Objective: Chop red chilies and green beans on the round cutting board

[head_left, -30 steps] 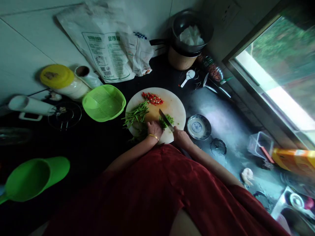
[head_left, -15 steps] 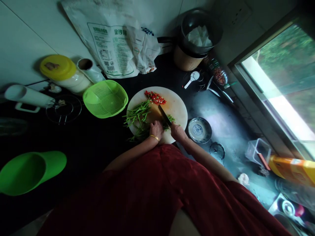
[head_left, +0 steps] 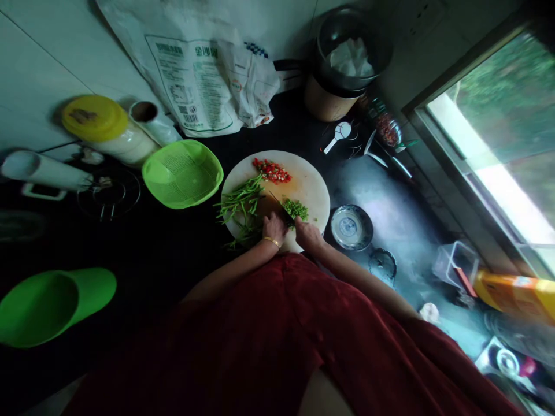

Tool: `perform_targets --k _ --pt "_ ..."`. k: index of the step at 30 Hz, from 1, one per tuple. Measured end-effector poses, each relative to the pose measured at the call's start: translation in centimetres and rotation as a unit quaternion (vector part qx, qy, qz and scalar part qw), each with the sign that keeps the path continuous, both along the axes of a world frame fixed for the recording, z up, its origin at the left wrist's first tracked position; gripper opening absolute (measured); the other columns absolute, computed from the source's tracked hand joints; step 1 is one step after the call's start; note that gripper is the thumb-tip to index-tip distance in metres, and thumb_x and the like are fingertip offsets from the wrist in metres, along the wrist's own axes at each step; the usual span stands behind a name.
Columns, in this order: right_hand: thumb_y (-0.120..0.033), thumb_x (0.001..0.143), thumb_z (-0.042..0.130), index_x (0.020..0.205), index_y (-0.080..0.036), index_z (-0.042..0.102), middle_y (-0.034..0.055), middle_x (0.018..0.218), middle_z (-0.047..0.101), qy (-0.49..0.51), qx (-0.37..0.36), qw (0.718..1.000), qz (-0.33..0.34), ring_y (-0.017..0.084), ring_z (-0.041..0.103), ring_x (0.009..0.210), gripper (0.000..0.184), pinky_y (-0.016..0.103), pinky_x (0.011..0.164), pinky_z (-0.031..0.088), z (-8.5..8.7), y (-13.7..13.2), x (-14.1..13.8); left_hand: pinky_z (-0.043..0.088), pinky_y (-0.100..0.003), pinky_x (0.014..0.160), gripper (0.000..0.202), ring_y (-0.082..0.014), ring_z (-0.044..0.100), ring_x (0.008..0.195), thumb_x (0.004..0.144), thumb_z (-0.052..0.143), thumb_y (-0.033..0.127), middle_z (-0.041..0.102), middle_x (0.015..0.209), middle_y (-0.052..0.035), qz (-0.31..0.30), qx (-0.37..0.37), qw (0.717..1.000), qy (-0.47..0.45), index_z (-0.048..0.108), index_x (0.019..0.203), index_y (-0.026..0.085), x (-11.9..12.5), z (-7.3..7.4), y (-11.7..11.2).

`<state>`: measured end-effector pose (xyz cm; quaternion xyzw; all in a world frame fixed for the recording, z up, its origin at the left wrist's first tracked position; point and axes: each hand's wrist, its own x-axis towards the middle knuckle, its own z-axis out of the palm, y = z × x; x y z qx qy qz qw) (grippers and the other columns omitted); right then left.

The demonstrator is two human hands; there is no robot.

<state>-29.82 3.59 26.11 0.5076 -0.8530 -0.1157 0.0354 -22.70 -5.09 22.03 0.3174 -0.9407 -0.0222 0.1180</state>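
My right hand [head_left: 308,233] is closed round the handle of a knife [head_left: 285,209], whose dark blade lies over the round white cutting board [head_left: 317,190]. Close by on its left, my left hand [head_left: 274,227], with a gold bangle at the wrist, has its fingers curled down on green stalks. More long green stalks [head_left: 241,199] spread over the board's left side. Finely chopped green pieces [head_left: 296,209] lie just right of the blade. At the board's far edge sits a heap of chopped red chillies [head_left: 272,171]. My fingers hide the stalk ends they press on.
Left of the board stands a green basket [head_left: 182,173]; a green scoop-shaped container [head_left: 39,309] is nearer me. A patterned dish [head_left: 351,227] sits close to my right forearm. Behind are a white sack [head_left: 195,86] and a pot [head_left: 329,101] with a pan on it.
The knife has shifted left and turned, with my right hand closer to my left. More of the chopped green heap shows beside the blade. The whole view has moved slightly.
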Motion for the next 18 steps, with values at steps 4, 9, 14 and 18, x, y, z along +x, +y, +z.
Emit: perform_targets --k 4,9,14,18 --pt "-0.007 0.09 0.029 0.124 -0.007 0.043 0.0169 0.096 0.067 -0.017 -0.043 0.999 0.012 0.025 0.066 0.092 0.037 0.033 0.075 0.048 0.2 0.1 -0.4 0.038 -0.038 0.083 0.038 -0.0307 0.047 0.108 0.093 0.047 0.034 0.06 0.113 -0.0202 0.015 -0.019 1.0 0.004 0.059 0.118 0.007 0.1 -0.1 0.1" --pt "-0.017 0.096 0.028 0.118 -0.011 0.044 0.0143 0.091 0.067 -0.02 -0.049 0.999 0.006 0.023 0.067 0.088 0.028 0.029 0.071 0.046 1.8 3.1 0.0 0.039 -0.04 0.082 0.044 -0.0311 0.049 0.106 0.09 0.048 0.026 0.056 0.118 -0.0222 0.003 -0.025 0.999 0.04 0.051 0.125 0.0 0.3 -0.4 0.0" --pt "-0.018 0.094 0.033 0.117 -0.012 0.043 0.0142 0.092 0.067 -0.025 0.002 1.0 -0.003 0.024 0.068 0.089 0.025 0.029 0.07 0.046 1.2 3.8 0.1 0.037 -0.039 0.083 0.042 -0.0312 0.048 0.108 0.089 0.049 0.027 0.056 0.116 -0.0232 0.009 -0.009 0.999 0.037 0.053 0.122 0.001 0.1 -0.6 -0.1" --pt "-0.011 0.089 0.037 0.118 -0.012 0.043 0.0154 0.097 0.067 -0.021 0.001 1.0 -0.006 0.024 0.067 0.094 0.03 0.03 0.074 0.047 0.1 1.7 -0.1 0.037 -0.041 0.084 0.039 -0.0319 0.047 0.108 0.089 0.047 0.026 0.057 0.116 -0.0221 0.008 -0.007 0.999 0.034 0.055 0.122 0.005 -0.2 -0.7 -0.2"
